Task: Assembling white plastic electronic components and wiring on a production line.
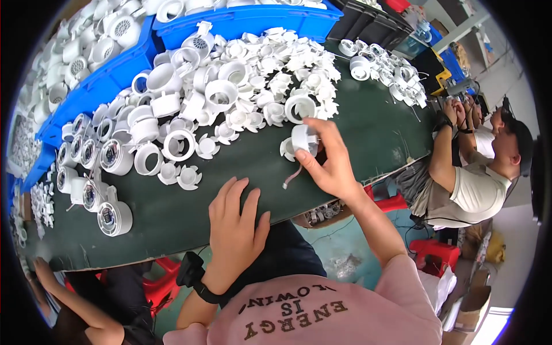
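My right hand (329, 160) pinches a white round part (300, 139) between thumb and fingers, held just above the green table. A thin wire ending in a small white plug (285, 185) hangs below it. Partly behind that part is a white bladed piece (286, 149). My left hand (237, 221) is at the table's front edge, fingers stretched out, holding nothing. Ahead of it lie small white fan impellers (188, 177) and white ring-shaped housings (179, 145). Several white cylindrical units (115, 219) with dark, metallic insides stand to the left.
Blue bins (247, 26) heaped with white housings line the back and left of the green table (253, 158). A pile of wired white parts (397, 77) lies at the far right. Co-workers sit on both sides; one in a light shirt (477, 187) is at the right.
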A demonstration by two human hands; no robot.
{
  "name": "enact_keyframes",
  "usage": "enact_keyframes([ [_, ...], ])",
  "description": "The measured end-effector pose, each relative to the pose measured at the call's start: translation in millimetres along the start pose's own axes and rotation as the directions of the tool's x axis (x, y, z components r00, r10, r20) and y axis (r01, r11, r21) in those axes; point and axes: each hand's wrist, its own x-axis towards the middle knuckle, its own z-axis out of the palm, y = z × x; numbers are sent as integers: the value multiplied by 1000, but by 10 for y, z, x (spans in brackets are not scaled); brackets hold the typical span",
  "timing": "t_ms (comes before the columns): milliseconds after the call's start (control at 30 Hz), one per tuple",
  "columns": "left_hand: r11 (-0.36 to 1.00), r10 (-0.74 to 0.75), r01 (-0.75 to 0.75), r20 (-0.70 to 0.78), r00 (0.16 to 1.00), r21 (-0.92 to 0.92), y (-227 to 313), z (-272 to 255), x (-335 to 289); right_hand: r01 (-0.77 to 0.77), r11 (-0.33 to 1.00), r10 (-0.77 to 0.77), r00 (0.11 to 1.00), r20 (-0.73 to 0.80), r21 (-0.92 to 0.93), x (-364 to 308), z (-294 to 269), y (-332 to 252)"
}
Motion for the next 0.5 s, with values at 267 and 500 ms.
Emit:
enact_keyframes([
  [267, 999, -31, 31, -13, 999, -6, -41, 23, -28, -240, 652, 331, 944, 15, 719, 85, -251, -133],
  [500, 1000, -22, 22, -7, 1000, 7, -40, 32, -7, -121, 828, 154, 988, -14, 548, -28, 32, -36],
])
